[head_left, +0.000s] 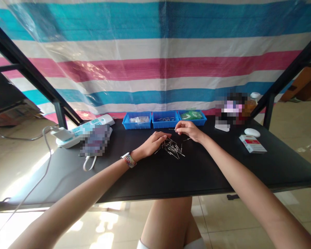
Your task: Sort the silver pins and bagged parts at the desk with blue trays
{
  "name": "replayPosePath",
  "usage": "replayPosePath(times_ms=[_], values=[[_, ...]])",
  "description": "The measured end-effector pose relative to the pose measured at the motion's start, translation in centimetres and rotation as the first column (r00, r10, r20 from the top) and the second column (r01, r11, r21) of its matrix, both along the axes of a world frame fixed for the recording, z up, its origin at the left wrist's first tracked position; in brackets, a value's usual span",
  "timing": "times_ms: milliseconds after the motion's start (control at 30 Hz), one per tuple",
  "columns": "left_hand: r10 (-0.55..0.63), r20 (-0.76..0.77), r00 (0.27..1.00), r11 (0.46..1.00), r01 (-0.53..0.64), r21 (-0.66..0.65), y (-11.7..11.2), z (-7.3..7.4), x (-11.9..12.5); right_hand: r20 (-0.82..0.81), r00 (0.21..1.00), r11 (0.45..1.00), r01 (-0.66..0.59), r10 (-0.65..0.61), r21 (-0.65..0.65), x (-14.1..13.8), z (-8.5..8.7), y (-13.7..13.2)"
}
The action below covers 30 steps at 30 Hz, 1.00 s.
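A loose pile of thin silvery pop rivets [173, 148] lies on the black table. My left hand [155, 142], with a patterned band on its wrist, rests at the left edge of the pile, its fingers stretched out and partly covering some rivets. Just above and to the right, my right hand [188, 130] pinches one pop rivet [172, 129] between thumb and fingertips; its thin stem points left. Behind the hands stand three blue bins: the left bin [137, 126] holds clear plastic bags, the middle bin [166, 124] some rivets, the right bin [200, 121] a green packet.
At the left are a white power strip [103, 120] with a plugged-in charger [60, 134], its cable, and a blurred device [95, 140]. To the right lie a cigarette box [252, 144], a white oval case [252, 132] and a bottle [254, 98]. A striped sheet [155, 45] hangs behind.
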<state>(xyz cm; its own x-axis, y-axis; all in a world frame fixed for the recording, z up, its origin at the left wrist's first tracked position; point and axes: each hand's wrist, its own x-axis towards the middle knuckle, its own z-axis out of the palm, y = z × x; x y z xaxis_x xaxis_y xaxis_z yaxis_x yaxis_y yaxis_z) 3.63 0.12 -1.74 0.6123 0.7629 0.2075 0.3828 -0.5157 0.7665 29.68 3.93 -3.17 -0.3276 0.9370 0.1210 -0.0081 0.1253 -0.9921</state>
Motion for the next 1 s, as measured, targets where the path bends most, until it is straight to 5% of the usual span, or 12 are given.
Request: replayPosePath(times_ms=[333,567,1000], values=[[0.116,0.215,0.970,0.987,-0.088,-0.136,1.1,-1.6,0.0,-0.009,1.000,1.000,-0.006,0.006,-0.001,-0.3,-0.1,0.3],[0.095,0.216,0.972,0.995,-0.084,-0.058,3.1,-1.6,-0.8,0.031,0.999,0.996,-0.007,0.004,0.091,-1.2,0.0,0.0],[0.155,0.223,0.963,0.970,-0.191,0.150,2.0,-0.4,-1.7,0.159,0.985,0.959,0.020,-0.068,0.283,-3.7,1.3,-2.3]])
